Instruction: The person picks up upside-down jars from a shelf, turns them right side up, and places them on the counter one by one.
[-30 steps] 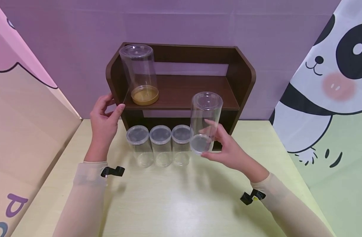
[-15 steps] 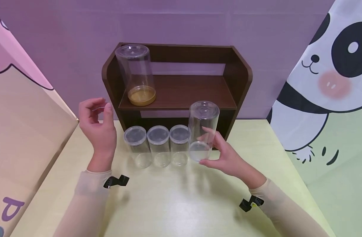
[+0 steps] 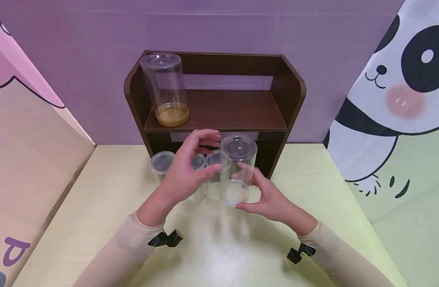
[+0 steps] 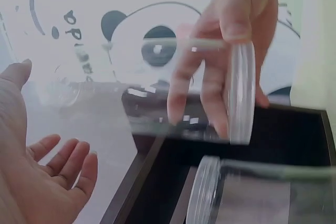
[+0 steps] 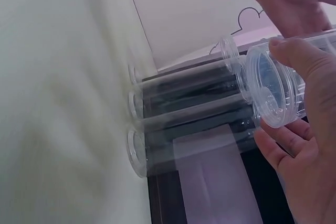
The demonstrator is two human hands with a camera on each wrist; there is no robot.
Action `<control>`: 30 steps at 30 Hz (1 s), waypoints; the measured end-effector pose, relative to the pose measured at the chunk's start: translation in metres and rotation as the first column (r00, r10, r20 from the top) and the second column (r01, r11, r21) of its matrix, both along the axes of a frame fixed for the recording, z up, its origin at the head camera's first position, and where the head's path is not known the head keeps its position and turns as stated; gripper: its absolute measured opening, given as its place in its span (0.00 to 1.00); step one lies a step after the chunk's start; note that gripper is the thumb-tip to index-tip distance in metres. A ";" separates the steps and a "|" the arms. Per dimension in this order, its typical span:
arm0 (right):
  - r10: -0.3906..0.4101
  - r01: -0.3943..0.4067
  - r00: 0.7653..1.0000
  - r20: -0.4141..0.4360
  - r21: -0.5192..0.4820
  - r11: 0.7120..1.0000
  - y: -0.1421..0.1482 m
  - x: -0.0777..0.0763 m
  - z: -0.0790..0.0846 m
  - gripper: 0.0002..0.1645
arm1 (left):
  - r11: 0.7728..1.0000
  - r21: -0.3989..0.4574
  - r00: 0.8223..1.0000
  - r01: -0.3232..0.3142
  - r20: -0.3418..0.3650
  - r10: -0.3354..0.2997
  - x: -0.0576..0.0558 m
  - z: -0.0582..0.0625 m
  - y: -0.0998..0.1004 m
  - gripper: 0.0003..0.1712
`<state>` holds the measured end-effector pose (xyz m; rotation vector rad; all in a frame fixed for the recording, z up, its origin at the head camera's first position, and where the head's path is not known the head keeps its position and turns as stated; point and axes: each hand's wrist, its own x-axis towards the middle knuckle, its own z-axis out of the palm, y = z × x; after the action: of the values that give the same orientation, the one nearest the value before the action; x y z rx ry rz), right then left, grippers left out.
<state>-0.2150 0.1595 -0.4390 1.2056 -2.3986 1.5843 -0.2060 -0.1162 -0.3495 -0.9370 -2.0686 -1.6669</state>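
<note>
My right hand (image 3: 271,199) grips a clear plastic jar (image 3: 238,149) low down, near its translucent lid (image 4: 241,93). The jar is upside down, lid end at the bottom, raised in front of the shelf. My left hand (image 3: 183,173) is beside the jar's left side, its fingers loosely bent and thumb apart, holding nothing. In the left wrist view a gap shows between the left fingers (image 4: 79,174) and the jar. Three clear lidded jars (image 3: 162,161) stand upright in a row behind the left hand, which partly hides them.
A dark brown two-level shelf (image 3: 237,107) stands at the back of the pale table (image 3: 219,255). On its upper board, at the left, is a tall clear jar (image 3: 165,85) with a gold lid (image 3: 172,115) underneath. A purple backdrop (image 3: 219,28) hangs behind.
My left hand has left the shelf's left side and swung right, across the standing jars, to the held jar. The right hand has brought its jar lower and slightly left.
</note>
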 end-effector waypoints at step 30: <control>0.018 -0.018 1.000 -0.010 0.025 1.000 0.035 -0.006 0.001 0.46 | 0.994 -0.105 0.997 0.023 0.081 -0.015 -0.002 -0.004 -0.026 0.37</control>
<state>-0.2207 0.1946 -0.4376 1.2398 -2.4150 1.5541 -0.2079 -0.1427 -0.3538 -0.9398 -2.2265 -1.6434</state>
